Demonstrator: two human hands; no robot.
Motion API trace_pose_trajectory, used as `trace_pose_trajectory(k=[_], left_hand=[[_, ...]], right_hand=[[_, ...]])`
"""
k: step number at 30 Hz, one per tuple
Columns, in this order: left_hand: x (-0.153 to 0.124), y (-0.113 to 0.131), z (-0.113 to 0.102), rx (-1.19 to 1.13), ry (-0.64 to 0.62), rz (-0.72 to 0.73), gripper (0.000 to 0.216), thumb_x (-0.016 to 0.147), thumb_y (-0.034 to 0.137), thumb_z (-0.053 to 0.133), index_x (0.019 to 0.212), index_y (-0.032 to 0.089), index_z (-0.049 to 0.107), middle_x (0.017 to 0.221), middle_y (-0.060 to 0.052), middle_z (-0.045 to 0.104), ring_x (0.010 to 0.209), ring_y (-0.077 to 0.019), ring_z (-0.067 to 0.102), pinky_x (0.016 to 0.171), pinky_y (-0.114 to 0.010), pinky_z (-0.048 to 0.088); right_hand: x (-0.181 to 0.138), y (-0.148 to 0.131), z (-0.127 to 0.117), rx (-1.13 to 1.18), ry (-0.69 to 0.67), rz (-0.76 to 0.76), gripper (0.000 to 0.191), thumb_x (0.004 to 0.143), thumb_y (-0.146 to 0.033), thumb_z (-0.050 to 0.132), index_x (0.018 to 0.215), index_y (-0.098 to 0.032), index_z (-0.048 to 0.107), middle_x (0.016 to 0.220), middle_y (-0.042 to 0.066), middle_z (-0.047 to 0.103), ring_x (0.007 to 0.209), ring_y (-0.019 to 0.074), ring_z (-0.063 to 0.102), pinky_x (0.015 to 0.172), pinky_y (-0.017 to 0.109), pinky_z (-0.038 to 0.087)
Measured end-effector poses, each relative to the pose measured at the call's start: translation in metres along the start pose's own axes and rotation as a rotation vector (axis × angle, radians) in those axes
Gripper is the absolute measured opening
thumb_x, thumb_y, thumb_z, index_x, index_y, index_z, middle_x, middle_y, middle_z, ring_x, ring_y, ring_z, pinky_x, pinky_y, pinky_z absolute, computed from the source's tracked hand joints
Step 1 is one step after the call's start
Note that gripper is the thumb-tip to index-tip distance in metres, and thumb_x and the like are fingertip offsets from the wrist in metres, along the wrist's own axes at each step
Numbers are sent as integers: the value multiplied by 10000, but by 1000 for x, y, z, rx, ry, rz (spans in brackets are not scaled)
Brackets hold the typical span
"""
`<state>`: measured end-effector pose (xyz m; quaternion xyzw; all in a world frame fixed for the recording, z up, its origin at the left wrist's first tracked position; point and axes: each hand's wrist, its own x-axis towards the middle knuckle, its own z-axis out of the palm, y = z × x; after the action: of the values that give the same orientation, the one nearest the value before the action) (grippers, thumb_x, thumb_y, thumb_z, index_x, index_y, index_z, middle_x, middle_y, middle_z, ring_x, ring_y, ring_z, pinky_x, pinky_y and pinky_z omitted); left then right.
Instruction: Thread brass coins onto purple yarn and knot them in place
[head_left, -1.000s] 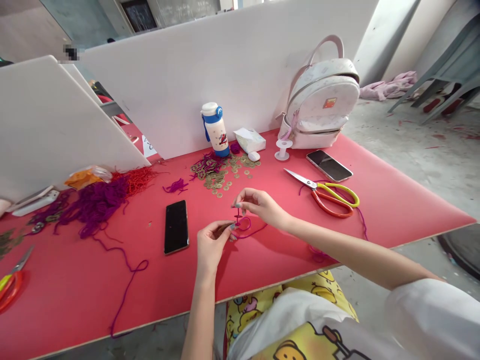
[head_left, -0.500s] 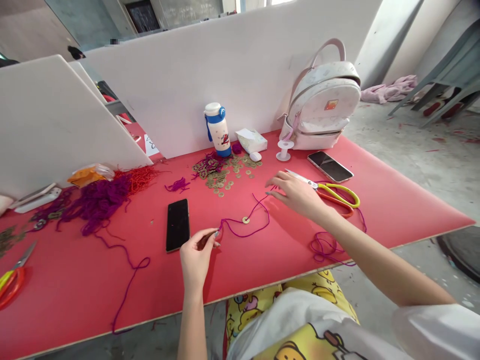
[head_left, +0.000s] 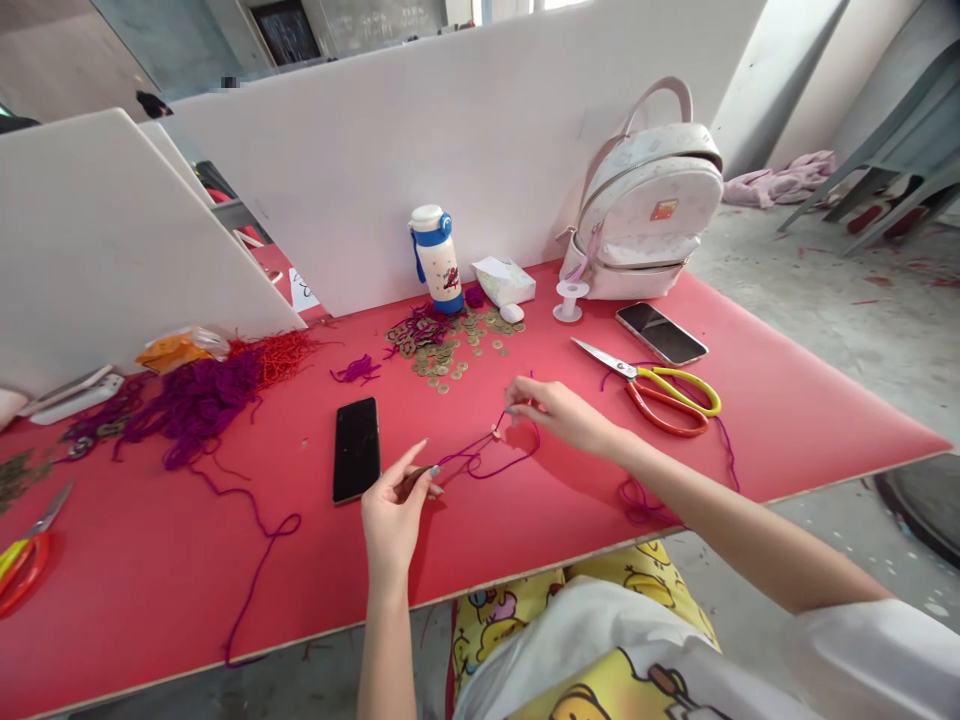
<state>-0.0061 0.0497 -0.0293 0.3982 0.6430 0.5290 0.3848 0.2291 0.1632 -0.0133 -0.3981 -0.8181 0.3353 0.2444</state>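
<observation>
My left hand [head_left: 394, 505] is closed in a pinch on the purple cord [head_left: 504, 470], with something brownish, partly hidden, between the fingers. From there the cord runs in loose strands and a loop to the right. A small round coin [head_left: 496, 433] with a hole hangs on it, tilted, just left of my right hand [head_left: 551, 412]. The right fingertips are pinched on the cord right beside the coin. Behind the hands lies a pile of similar brass-coloured coins [head_left: 442, 358] mixed with purple cord scraps.
Scissors [head_left: 667, 395] and a phone [head_left: 661, 334] lie to the right, another phone [head_left: 356, 450] to the left. A bottle [head_left: 436, 260], tissue pack [head_left: 506, 282], white spool [head_left: 570, 300] and backpack [head_left: 645, 215] stand along the white partition. Tangled purple yarn [head_left: 195, 405] fills the left.
My right hand has moved left and closer to my left hand, down to the coin. The coin has tipped from facing me, and the cord has slackened into loops. My left hand stays put.
</observation>
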Motion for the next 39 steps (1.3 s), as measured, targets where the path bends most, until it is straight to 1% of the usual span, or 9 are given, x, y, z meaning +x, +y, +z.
trace_pose_trajectory(k=[3, 7, 13, 18, 21, 24, 29, 35, 39], left_hand=[[-2, 1, 4, 2, -43, 14, 561, 745, 284, 693, 1285, 177, 589, 688, 24, 635, 577, -119, 630, 604, -230, 553], [-8, 5, 14, -17, -133, 34, 621, 765, 266, 673, 1356, 192, 498, 673, 38, 621, 586, -120, 643, 645, -232, 546], [-22, 13, 25, -104, -264, 24, 475, 763, 273, 699, 1213, 201, 564, 631, 52, 599, 558, -121, 637, 625, -228, 528], [-34, 19, 29, -134, -379, 19, 387, 772, 263, 710, 1138, 193, 603, 635, 36, 614, 560, -121, 627, 622, -235, 513], [-38, 20, 33, -160, -359, 29, 382, 758, 271, 725, 1118, 185, 630, 618, 29, 610, 538, -116, 610, 591, -229, 501], [-41, 21, 36, -186, -332, 40, 357, 738, 275, 738, 1075, 183, 665, 617, 23, 604, 522, -118, 609, 561, -227, 500], [-37, 19, 35, -173, -331, 14, 160, 732, 251, 735, 869, 170, 726, 670, -13, 666, 526, -116, 619, 547, -224, 515], [-28, 15, 35, -156, -244, -30, 78, 716, 216, 741, 770, 160, 738, 570, -15, 675, 527, -123, 624, 563, -215, 523], [-25, 14, 37, -220, -162, -29, 82, 694, 202, 749, 763, 158, 741, 599, -15, 672, 527, -122, 623, 554, -217, 523]], right_hand=[[-6, -14, -20, 166, 127, -74, 62, 936, -256, 501, 913, -203, 524, 762, 10, 648, 700, 144, 619, 670, 261, 442], [-14, -37, -41, 136, 247, -185, 57, 928, -252, 521, 896, -207, 535, 774, 10, 623, 697, 134, 604, 658, 254, 454], [-19, -52, -54, 144, 390, -285, 80, 921, -292, 559, 906, -214, 548, 774, 6, 589, 670, 126, 596, 650, 264, 493], [-19, -54, -60, 197, 594, -331, 98, 917, -323, 567, 896, -227, 567, 793, 10, 564, 643, 123, 570, 611, 278, 513], [-18, -55, -64, 229, 673, -347, 102, 914, -325, 572, 876, -230, 575, 810, 11, 551, 638, 116, 553, 595, 272, 512], [-18, -56, -66, 235, 690, -345, 105, 910, -333, 581, 861, -240, 580, 796, 8, 541, 641, 117, 543, 591, 270, 510], [-23, -56, -67, 228, 739, -334, 85, 900, -325, 598, 861, -252, 585, 790, 8, 545, 633, 118, 541, 595, 276, 501], [-20, -48, -72, 134, 726, -377, 43, 909, -262, 572, 872, -247, 587, 787, 4, 567, 660, 136, 561, 636, 302, 480], [-13, -36, -69, -53, 659, -253, 27, 890, -209, 573, 885, -229, 590, 853, 22, 607, 771, 177, 576, 714, 341, 475]])
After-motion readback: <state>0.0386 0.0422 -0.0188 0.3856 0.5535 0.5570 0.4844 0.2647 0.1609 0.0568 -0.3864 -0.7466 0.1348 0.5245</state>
